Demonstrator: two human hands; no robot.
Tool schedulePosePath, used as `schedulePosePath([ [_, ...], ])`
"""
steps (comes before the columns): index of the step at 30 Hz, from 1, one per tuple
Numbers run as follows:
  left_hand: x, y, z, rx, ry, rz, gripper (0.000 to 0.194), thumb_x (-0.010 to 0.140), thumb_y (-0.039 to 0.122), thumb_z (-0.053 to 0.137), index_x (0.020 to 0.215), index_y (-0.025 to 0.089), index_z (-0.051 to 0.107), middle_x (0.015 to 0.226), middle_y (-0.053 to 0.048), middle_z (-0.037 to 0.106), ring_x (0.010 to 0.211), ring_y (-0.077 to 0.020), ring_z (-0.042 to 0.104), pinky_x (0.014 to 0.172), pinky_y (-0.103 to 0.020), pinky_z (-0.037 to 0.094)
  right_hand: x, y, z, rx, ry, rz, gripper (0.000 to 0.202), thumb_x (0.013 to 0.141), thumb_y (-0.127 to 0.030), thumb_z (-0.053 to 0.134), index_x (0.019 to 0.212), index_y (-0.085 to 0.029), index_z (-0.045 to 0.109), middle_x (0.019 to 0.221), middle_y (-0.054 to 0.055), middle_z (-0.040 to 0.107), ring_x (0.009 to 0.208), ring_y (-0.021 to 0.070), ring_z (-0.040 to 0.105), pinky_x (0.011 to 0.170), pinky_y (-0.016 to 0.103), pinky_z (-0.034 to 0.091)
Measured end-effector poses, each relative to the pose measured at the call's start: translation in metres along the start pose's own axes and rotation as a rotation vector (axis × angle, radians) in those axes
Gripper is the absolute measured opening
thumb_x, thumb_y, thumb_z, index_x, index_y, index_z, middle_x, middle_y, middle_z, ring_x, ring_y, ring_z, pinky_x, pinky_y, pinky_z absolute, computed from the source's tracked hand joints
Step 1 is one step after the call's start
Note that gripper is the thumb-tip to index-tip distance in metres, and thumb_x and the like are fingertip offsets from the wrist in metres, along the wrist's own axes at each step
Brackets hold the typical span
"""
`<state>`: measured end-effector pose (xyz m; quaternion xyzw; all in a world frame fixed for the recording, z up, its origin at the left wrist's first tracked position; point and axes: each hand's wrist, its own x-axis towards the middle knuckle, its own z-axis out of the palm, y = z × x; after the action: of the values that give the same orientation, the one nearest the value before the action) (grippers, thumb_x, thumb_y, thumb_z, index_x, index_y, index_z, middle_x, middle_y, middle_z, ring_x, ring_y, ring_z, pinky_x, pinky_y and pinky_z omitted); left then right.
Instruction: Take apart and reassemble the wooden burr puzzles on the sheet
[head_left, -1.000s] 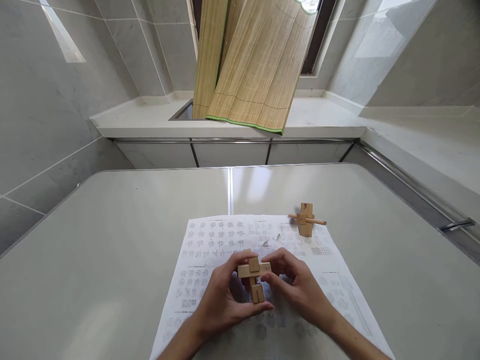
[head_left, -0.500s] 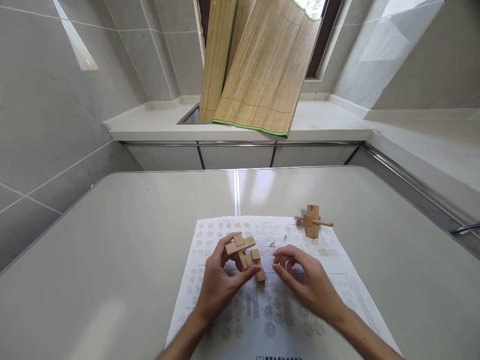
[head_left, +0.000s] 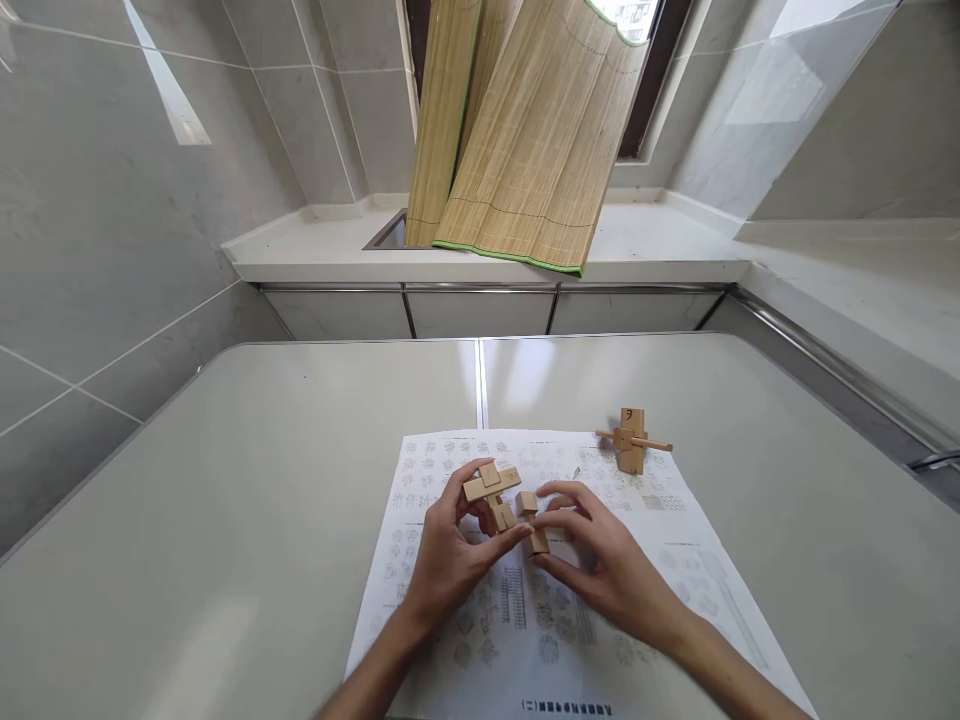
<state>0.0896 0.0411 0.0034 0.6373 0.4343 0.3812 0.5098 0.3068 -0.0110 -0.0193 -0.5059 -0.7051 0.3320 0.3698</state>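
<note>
My left hand (head_left: 454,560) is closed around several interlocked wooden puzzle pieces (head_left: 495,490), which form a cross-like shape above the printed sheet. Its thumb reaches right, against a separate notched wooden block (head_left: 537,540). From the other side, my right hand (head_left: 600,555) has its fingertips at that same block, pinching it between thumb and fingers. The fingers partly cover the block's middle. Beneath both hands lies a large white paper sheet (head_left: 450,655) printed with small puzzle diagrams.
Beyond my right hand, at the sheet's upper right edge, sits another wooden assembly (head_left: 631,455) with a thin rod sticking out sideways. The pale table (head_left: 247,480) reaches to a white ledge (head_left: 660,240), where a bamboo mat (head_left: 525,150) hangs over the edge.
My right hand has moved left and closed on the notched block. The block has shifted slightly away from the joined pieces. The view has moved a little.
</note>
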Motion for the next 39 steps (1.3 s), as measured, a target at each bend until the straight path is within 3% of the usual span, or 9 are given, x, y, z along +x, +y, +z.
schedulePosePath([
  [2,-0.001,0.000,0.000,0.000,-0.031,0.023,0.070,0.080,0.043,0.087,0.138,0.026,0.053,0.123,-0.009,0.072,0.103,-0.0248,0.073,0.083,-0.034,0.064,0.002,-0.005,-0.009,0.225,-0.049,0.167,0.018,0.096,-0.042,0.072,0.109,-0.029,0.071,0.150,0.011,0.053,0.129,0.0319,0.060,0.108,0.051,0.051],
  [4,-0.002,0.000,0.000,0.008,-0.069,0.052,0.071,0.078,0.042,0.089,0.138,0.025,0.054,0.119,-0.008,0.073,0.104,-0.0249,0.073,0.084,-0.033,0.063,0.003,-0.008,-0.017,0.504,-0.130,0.283,0.026,0.095,-0.047,0.073,0.111,-0.028,0.068,0.149,0.012,0.056,0.128,0.0316,0.062,0.108,0.050,0.051],
  [9,-0.004,-0.001,0.003,0.076,-0.168,0.155,0.070,0.075,0.039,0.091,0.135,0.025,0.058,0.108,-0.005,0.074,0.094,-0.0210,0.071,0.084,-0.031,0.059,0.000,-0.004,-0.022,0.823,-0.198,0.391,0.050,0.087,-0.052,0.081,0.122,-0.029,0.056,0.136,0.014,0.067,0.126,0.0320,0.065,0.111,0.053,0.047],
  [14,-0.006,-0.002,0.005,0.144,-0.216,0.200,0.069,0.073,0.041,0.092,0.132,0.025,0.060,0.098,-0.002,0.072,0.069,-0.0126,0.059,0.063,-0.024,0.052,-0.001,0.001,-0.019,0.881,-0.232,0.411,0.056,0.085,-0.051,0.084,0.125,-0.028,0.052,0.130,0.014,0.070,0.121,0.0320,0.068,0.109,0.054,0.048],
  [27,-0.008,-0.007,0.008,0.130,-0.292,0.256,0.075,0.070,0.039,0.094,0.135,0.027,0.058,0.100,-0.002,0.072,0.076,-0.0145,0.061,0.061,-0.022,0.050,-0.001,0.003,-0.017,0.883,-0.251,0.405,0.053,0.085,-0.048,0.084,0.122,-0.027,0.053,0.124,0.012,0.071,0.117,0.0318,0.070,0.104,0.052,0.051],
  [39,-0.007,-0.008,0.008,0.088,-0.377,0.250,0.080,0.068,0.038,0.096,0.138,0.027,0.057,0.107,-0.003,0.075,0.088,-0.0191,0.070,0.075,-0.026,0.056,-0.001,0.001,-0.018,0.908,-0.272,0.444,0.063,0.076,-0.047,0.092,0.121,-0.028,0.052,0.124,0.011,0.070,0.113,0.0311,0.071,0.099,0.049,0.055],
])
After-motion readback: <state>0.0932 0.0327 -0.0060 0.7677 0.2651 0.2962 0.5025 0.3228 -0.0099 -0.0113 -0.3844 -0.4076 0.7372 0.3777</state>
